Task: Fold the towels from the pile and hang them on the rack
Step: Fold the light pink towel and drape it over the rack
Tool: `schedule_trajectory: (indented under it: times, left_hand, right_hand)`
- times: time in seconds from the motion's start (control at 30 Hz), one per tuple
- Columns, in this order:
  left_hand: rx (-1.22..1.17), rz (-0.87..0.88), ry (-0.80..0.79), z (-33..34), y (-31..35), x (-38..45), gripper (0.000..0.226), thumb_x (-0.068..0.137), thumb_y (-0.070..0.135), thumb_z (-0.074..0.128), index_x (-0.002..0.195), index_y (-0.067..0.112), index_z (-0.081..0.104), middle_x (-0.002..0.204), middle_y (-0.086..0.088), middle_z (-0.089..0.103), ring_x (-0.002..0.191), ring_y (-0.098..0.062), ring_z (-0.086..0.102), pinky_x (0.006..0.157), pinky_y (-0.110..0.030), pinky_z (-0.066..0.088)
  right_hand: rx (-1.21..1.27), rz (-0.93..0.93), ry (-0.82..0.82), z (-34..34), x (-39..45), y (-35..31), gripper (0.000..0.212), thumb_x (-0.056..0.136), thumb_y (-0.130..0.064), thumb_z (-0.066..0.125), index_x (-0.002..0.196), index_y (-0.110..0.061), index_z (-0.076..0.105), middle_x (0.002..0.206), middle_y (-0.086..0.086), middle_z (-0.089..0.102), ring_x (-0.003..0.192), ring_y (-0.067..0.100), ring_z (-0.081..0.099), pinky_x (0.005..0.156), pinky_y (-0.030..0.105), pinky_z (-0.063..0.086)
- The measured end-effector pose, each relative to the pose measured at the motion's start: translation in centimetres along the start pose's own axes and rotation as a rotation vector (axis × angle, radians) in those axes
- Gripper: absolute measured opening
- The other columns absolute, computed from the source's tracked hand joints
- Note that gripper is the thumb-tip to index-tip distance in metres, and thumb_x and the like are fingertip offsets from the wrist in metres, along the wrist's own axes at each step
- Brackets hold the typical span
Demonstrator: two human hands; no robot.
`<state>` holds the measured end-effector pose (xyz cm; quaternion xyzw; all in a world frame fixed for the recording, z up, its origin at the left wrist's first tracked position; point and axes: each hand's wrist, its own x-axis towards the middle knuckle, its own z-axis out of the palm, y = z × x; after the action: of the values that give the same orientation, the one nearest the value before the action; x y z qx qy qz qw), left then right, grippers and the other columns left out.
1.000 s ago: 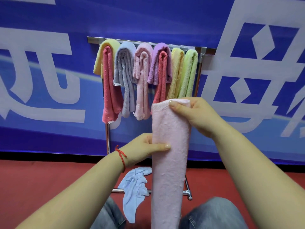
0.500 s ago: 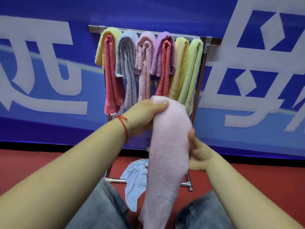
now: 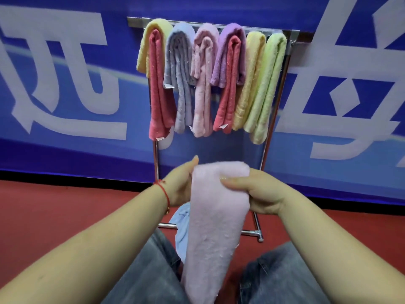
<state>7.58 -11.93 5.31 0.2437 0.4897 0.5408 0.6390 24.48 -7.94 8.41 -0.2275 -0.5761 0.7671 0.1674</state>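
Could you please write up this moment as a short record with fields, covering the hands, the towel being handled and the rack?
held item: pink towel, folded into a long strip, hanging down between the knees
left hand: at the strip's left edge near the top, thumb raised; grip unclear
right hand: grips the strip near its top, fingers across the front
rack: metal, top bar crowded with folded towels
floor: light blue towel lying by the rack's base, partly hidden
status: pink towel not yet hung

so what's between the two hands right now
In the head view, the folded pink towel runs between them: the left hand touches its left edge, and the right hand holds its right edge.
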Motion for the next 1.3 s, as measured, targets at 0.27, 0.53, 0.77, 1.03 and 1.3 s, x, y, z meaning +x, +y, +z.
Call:
schedule_trajectory:
  times: [0.27, 0.53, 0.77, 1.03, 1.3]
  left_hand:
    - [-0.060, -0.139, -0.333, 1.4, -4.7, 0.3, 0.064, 0.087, 0.060, 0.048, 0.132, 0.014, 0.052, 0.120, -0.007, 0.054, 0.113, -0.024, 0.047, 0.099, -0.036, 0.035]
    - [0.015, -0.063, -0.357, 0.9, -3.6, -1.3, 0.027, 0.077, 0.027, 0.061, 0.090, 0.008, 0.076, 0.097, -0.009, 0.072, 0.088, -0.021, 0.069, 0.083, -0.033, 0.054]
    - [0.052, 0.142, -0.262, 2.2, 1.4, -1.1, 0.019, 0.089, 0.010, 0.049, 0.101, 0.005, 0.063, 0.088, -0.008, 0.072, 0.077, -0.017, 0.070, 0.075, -0.029, 0.056]
    - [0.060, 0.234, -0.079, 1.9, 4.2, -0.6, 0.030, 0.094, 0.022, 0.047, 0.114, 0.003, 0.059, 0.108, -0.013, 0.066, 0.098, -0.023, 0.064, 0.092, -0.036, 0.049]
    - [0.099, 0.099, -0.153, 1.1, 2.0, -0.3, 0.047, 0.094, 0.045, 0.036, 0.112, 0.011, 0.063, 0.106, -0.010, 0.068, 0.096, -0.022, 0.065, 0.091, -0.034, 0.048]
  right_hand:
    - [0.259, 0.016, 0.250, -2.4, 1.1, -1.4, 0.017, 0.093, -0.009, 0.048, 0.099, 0.000, 0.061, 0.079, 0.013, 0.071, 0.068, 0.019, 0.070, 0.061, 0.028, 0.059]
    - [0.372, 0.006, 0.438, -5.6, 1.6, -0.7, 0.028, 0.095, -0.018, 0.046, 0.113, -0.002, 0.059, 0.090, 0.015, 0.072, 0.080, 0.024, 0.071, 0.075, 0.035, 0.056]
    - [0.367, 0.175, 0.272, -4.1, 1.1, 2.5, 0.067, 0.080, -0.070, 0.045, 0.097, -0.010, 0.072, 0.097, 0.012, 0.071, 0.084, 0.027, 0.070, 0.072, 0.035, 0.056]
    - [0.101, 0.032, 0.063, -1.6, 0.4, 1.8, 0.038, 0.060, -0.017, 0.084, 0.093, -0.003, 0.072, 0.099, 0.013, 0.071, 0.085, 0.020, 0.070, 0.073, 0.031, 0.058]
    - [-0.100, -0.155, 0.224, -1.3, 1.3, -0.8, 0.017, 0.084, -0.003, 0.060, 0.099, -0.006, 0.067, 0.093, 0.008, 0.072, 0.082, 0.017, 0.068, 0.077, 0.028, 0.056]
